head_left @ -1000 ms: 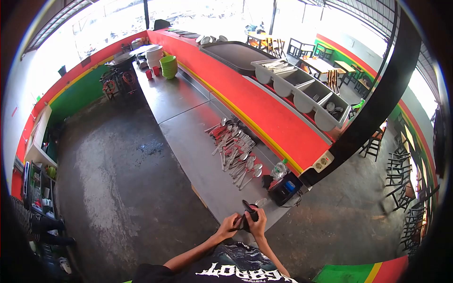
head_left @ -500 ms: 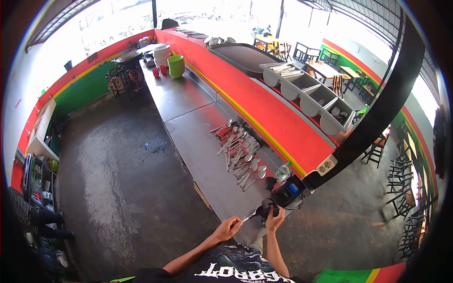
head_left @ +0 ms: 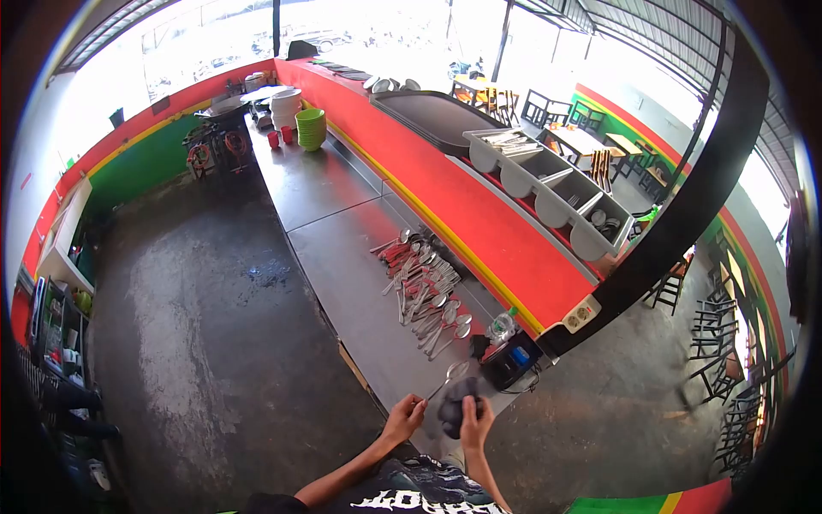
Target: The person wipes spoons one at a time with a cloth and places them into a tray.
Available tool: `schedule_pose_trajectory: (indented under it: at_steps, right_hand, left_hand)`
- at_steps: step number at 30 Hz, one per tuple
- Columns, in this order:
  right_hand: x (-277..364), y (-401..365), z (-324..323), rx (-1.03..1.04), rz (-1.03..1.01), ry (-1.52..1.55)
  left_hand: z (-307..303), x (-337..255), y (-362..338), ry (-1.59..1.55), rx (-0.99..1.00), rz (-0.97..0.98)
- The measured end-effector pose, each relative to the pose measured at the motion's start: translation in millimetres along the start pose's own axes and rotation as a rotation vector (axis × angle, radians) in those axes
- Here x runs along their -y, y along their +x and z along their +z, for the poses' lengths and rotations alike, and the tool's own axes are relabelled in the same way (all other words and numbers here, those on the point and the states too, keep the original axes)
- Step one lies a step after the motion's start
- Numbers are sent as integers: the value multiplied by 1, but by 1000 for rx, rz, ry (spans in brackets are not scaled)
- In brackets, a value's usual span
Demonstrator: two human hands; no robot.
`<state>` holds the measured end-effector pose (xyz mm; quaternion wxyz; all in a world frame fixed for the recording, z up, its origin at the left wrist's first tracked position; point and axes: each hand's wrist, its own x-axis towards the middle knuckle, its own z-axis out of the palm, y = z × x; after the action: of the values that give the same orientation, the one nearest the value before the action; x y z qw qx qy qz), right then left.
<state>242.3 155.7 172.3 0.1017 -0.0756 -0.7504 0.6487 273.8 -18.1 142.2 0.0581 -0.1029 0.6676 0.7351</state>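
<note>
Left fingers (head_left: 417, 406) hold spoon (head_left: 455, 371); right fingers (head_left: 469, 414), dark cloth (head_left: 450, 413).

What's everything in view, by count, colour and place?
Steel counter: one, grey, centre
Cutlery: many, silver, on counter
Bowls: one stack, green, counter's far end
Cups: two, red, beside bowls
Ledge: one, red, beside counter
Trays: one stack, dark, on ledge
Cutlery organiser: one, grey, on ledge
Boxy device: one, black, counter's near end
Bottle: one, clear, beside device
Chairs: several, dark, right
Person: one, dark trousers, left edge
Cloth: one, dark grey, in right hand
Spoon: one, silver, in left hand
Left hand: one, bare, lower centre
Right hand: one, bare, lower centre
</note>
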Motion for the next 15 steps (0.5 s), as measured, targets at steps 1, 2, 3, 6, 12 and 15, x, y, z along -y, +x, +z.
schedule_pose_trajectory:
  at_steps: [1,2,3,6,12,15]
  right_hand:
    - [4,-7,6,110,12,-66]
    - [8,-14,16,180,-58,-64]
    - [15,-19,27,250,-127,-61]
    - [20,-18,36,318,-145,-33]
    - [12,1,38,261,-259,-178]
    - [5,12,39,146,-398,-269]
  left_hand:
    - [2,11,4,-45,-2,55]
    - [6,22,9,-88,-3,109]
    - [9,22,10,-131,-4,163]
    - [11,17,9,-89,-65,257]
    - [4,5,-1,125,-49,109]
    - [7,-6,-8,96,-32,116]
